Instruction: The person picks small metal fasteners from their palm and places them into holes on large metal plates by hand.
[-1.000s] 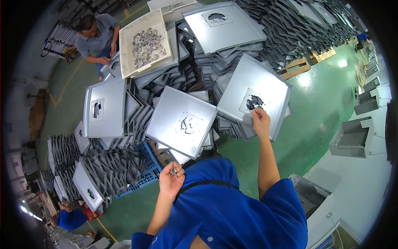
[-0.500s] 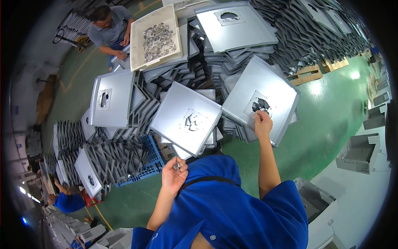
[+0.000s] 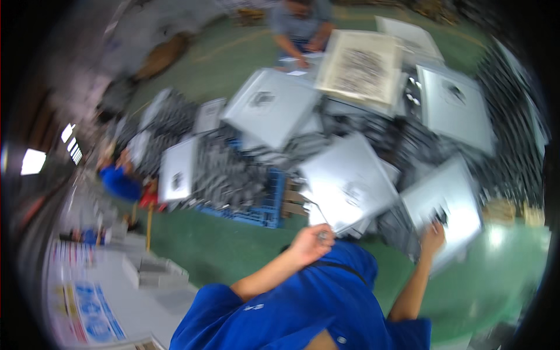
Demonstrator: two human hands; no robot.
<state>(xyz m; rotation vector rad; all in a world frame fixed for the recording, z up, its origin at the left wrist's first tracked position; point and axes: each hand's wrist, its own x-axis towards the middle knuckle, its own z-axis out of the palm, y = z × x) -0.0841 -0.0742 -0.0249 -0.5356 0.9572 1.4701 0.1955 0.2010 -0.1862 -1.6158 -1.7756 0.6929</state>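
Observation:
My left hand (image 3: 313, 244) is curled closed in front of my body, with small grey metal pieces (image 3: 322, 235) showing between the fingers. Just beyond it lies a square grey sheet-metal panel (image 3: 332, 186) with a patch of dark marks near its middle. My right hand (image 3: 432, 239) reaches to the metal panel (image 3: 461, 198) on the right. Its fingers are pinched at the lower edge of that panel's dark, ragged opening (image 3: 440, 216). Motion blur hides what the fingertips hold, if anything.
A cream tray (image 3: 392, 96) of small pieces rests on the stacks. Beside it, a co-worker in grey (image 3: 300, 23) handles something. More panels stand stacked on a blue pallet (image 3: 274, 201). At far left is another person in blue (image 3: 121, 182). Green floor (image 3: 227, 239) lies between.
My view has swung left, so the panels and tray now appear farther right. My right hand stays at the right panel's opening; my left remains closed on the small pieces.

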